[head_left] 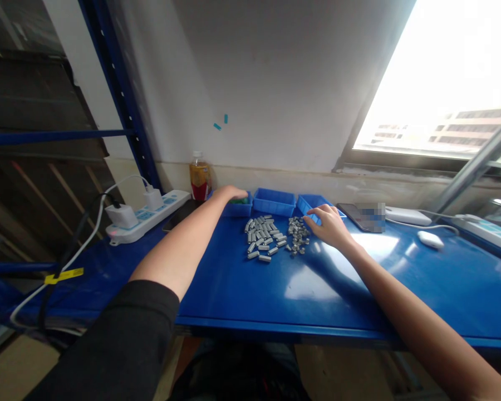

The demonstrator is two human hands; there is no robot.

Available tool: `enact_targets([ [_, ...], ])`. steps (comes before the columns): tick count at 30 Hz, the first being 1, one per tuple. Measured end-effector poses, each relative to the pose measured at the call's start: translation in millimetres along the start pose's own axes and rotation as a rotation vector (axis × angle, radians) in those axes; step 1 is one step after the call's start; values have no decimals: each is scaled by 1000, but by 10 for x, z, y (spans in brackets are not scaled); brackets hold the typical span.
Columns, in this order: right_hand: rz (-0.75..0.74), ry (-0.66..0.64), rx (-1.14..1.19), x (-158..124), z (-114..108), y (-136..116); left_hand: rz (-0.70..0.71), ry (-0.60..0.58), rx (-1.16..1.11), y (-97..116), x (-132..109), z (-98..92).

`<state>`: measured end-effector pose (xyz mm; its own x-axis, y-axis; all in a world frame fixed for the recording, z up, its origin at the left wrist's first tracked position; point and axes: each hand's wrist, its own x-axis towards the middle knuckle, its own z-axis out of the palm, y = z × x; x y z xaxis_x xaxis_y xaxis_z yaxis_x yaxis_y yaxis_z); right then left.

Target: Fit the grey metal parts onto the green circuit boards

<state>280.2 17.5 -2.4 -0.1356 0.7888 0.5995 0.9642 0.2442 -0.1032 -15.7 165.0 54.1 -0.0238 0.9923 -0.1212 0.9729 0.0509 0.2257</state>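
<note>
My left hand (232, 192) reaches over the left blue bin (239, 210), where some small green things (242, 200) show. Its fingertips are mostly hidden, so I cannot see whether they grip anything. My right hand (326, 221) hovers at the right edge of a pile of small metal caps (297, 235), in front of the right blue bin (313, 201). Its fingers are curved, with thumb and forefinger apart, and nothing shows between them. To the left of the caps lies a loose pile of silver metal cylinders (264, 231).
A middle blue bin (274, 203) stands between the other two. Behind my left arm are a drink bottle (200, 177), a dark phone (181, 216) and a power strip (150, 216) with plugs. Rightward lie another phone (354, 216), a white power bank (407, 216) and a white earbud case (430, 240).
</note>
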Motion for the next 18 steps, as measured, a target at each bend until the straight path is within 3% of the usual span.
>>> enact_targets([
  [18, 0, -33, -19, -8, 24, 4, -13, 30, -48, 27, 167, 131],
])
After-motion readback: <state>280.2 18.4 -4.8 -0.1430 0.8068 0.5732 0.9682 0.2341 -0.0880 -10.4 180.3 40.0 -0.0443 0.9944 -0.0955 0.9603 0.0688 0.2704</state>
